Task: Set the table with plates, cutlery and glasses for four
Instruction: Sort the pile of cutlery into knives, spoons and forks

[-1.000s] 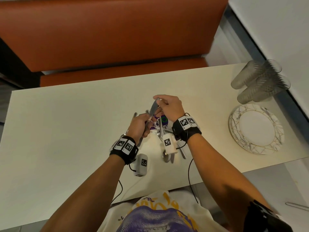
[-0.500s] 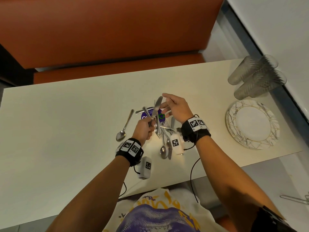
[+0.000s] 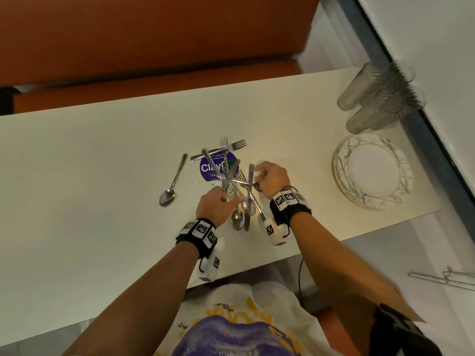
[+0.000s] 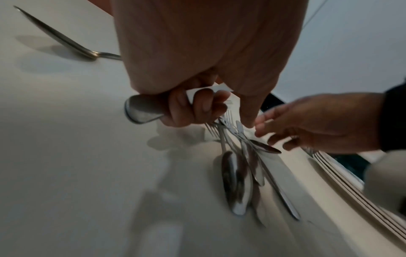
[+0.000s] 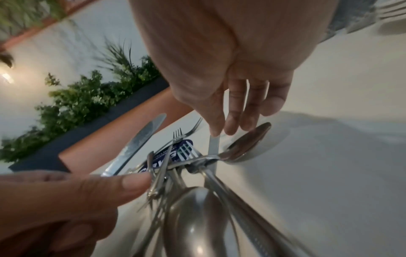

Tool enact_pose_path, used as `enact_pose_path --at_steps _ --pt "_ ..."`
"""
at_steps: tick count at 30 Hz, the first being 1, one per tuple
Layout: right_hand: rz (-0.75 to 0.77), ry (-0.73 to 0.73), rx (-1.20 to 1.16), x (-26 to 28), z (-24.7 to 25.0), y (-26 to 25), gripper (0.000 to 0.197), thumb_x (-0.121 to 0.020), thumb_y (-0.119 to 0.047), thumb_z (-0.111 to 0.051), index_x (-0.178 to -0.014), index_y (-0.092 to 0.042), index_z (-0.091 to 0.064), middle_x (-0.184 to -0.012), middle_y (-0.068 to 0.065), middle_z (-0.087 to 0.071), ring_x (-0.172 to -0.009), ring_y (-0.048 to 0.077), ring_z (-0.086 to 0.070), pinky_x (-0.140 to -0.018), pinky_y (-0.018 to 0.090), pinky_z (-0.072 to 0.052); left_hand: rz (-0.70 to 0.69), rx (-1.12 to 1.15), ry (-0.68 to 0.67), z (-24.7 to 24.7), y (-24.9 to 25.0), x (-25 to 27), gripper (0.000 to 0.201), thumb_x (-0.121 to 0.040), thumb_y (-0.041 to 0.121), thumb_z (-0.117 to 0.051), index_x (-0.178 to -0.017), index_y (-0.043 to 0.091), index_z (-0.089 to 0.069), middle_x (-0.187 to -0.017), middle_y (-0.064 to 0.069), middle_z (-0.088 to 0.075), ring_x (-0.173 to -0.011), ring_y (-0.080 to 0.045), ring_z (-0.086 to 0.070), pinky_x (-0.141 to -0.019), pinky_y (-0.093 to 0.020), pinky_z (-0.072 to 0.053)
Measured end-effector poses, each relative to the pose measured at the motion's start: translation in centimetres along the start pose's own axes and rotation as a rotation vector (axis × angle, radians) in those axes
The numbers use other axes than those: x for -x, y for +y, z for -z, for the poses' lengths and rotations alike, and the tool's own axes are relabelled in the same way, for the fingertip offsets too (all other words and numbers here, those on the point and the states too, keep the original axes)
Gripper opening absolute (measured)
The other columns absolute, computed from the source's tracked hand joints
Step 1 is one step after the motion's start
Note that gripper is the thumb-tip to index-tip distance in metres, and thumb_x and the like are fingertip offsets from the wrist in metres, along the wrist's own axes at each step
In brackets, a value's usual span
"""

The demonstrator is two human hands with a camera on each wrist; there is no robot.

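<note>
A pile of forks, spoons and knives [image 3: 240,199] lies mid-table, partly over a purple sticker [image 3: 213,167]. My left hand [image 3: 225,199] grips a knife [image 3: 231,173] by its handle [image 4: 142,109], blade raised and pointing away from me. My right hand [image 3: 257,176] reaches down at the pile's right side, where thumb and fingertips [image 5: 232,128] pinch the end of a second knife [image 5: 213,146] that still lies in the pile. One spoon [image 3: 171,186] lies apart to the left. A stack of plates [image 3: 341,173] and several glasses [image 3: 377,98] sit at the right end.
The pale table [image 3: 90,176] is bare on its left half. An orange bench [image 3: 154,47] runs along the far side. A wall with a dark ledge [image 3: 437,140] borders the right. Thin metal rods [image 3: 442,277] lie on the grey surface at lower right.
My right hand let go of the blade of the knife in my left hand and dropped to another knife in the pile. The left hand kept its knife and sank slightly.
</note>
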State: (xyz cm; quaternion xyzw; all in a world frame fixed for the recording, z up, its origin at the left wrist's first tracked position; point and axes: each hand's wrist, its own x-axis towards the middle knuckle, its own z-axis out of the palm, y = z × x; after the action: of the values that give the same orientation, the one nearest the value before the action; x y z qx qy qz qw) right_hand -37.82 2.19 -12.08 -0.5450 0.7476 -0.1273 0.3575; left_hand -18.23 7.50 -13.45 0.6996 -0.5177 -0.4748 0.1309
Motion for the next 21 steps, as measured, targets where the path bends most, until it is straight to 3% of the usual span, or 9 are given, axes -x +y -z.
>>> enact_pose_path --at_steps 3,6,8,12,16,18,21 --pt "0.095 -0.054 0.140 -1.8 -0.1 -0.2 0.029 -0.087 -0.017 -0.071 -0.114 -0.025 -0.065 -0.104 0.007 -0.062 -0.092 0.022 -0.059 -0.079 0.030 -0.049 0.007 -0.065 0.028 -0.8 0.4 0.3 0.053 -0.075 0.066 -0.080 -0.078 0.022 -0.051 -0.071 0.003 -0.059 -0.063 -0.016 -0.054 -0.062 -0.034 -0.050" --pt "0.117 -0.118 0.220 -3.5 -0.2 0.1 0.042 -0.082 -0.029 -0.078 -0.119 -0.028 -0.059 -0.112 0.007 -0.057 -0.101 0.025 -0.057 -0.088 0.036 -0.052 0.028 -0.155 0.031 -1.2 1.0 0.2 0.046 -0.080 0.063 -0.076 -0.082 0.025 -0.050 -0.073 0.004 -0.059 -0.068 -0.017 -0.061 -0.060 -0.032 -0.048" --pt "0.109 -0.146 0.219 -4.5 0.0 0.4 0.042 -0.079 -0.030 -0.080 -0.115 -0.031 -0.058 -0.111 0.006 -0.057 -0.099 0.024 -0.059 -0.086 0.038 -0.053 0.052 -0.159 0.029 -1.1 1.4 0.1 0.051 -0.075 0.066 -0.078 -0.083 0.025 -0.050 -0.074 0.004 -0.058 -0.065 -0.015 -0.057 -0.059 -0.030 -0.044" --pt "0.093 -0.112 0.126 -6.5 1.3 1.0 0.036 -0.080 -0.030 -0.079 -0.109 -0.028 -0.057 -0.103 0.004 -0.062 -0.091 0.023 -0.062 -0.082 0.038 -0.055 0.096 -0.136 0.039 -0.7 1.5 0.0 0.050 -0.074 0.063 -0.080 -0.084 0.023 -0.051 -0.077 0.003 -0.060 -0.067 -0.016 -0.055 -0.062 -0.032 -0.048" --pt "0.038 0.016 0.149 -7.9 3.3 1.5 0.038 -0.085 -0.026 -0.074 -0.118 -0.022 -0.055 -0.116 0.005 -0.058 -0.103 0.024 -0.059 -0.090 0.042 -0.052 0.121 -0.107 0.035 -0.2 1.3 -0.1 0.049 -0.073 0.058 -0.084 -0.087 0.022 -0.053 -0.077 0.002 -0.063 -0.068 -0.017 -0.057 -0.068 -0.038 -0.055" --pt "0.113 0.088 0.251 -8.2 4.1 2.0 0.038 -0.088 -0.021 -0.070 -0.121 -0.020 -0.054 -0.122 0.007 -0.054 -0.109 0.028 -0.055 -0.091 0.045 -0.050 0.143 -0.062 0.043 -0.1 1.4 0.1 0.046 -0.075 0.052 -0.085 -0.085 0.022 -0.053 -0.077 0.003 -0.062 -0.067 -0.016 -0.058 -0.068 -0.037 -0.055" --pt "0.412 0.077 0.328 -8.2 4.5 2.6 0.041 -0.082 -0.015 -0.072 -0.121 -0.021 -0.060 -0.119 0.007 -0.055 -0.107 0.029 -0.051 -0.087 0.045 -0.049 0.168 0.042 0.108 -0.3 1.9 0.8 0.038 -0.082 0.044 -0.082 -0.083 0.019 -0.052 -0.076 0.000 -0.062 -0.068 -0.015 -0.057 -0.063 -0.030 -0.047"
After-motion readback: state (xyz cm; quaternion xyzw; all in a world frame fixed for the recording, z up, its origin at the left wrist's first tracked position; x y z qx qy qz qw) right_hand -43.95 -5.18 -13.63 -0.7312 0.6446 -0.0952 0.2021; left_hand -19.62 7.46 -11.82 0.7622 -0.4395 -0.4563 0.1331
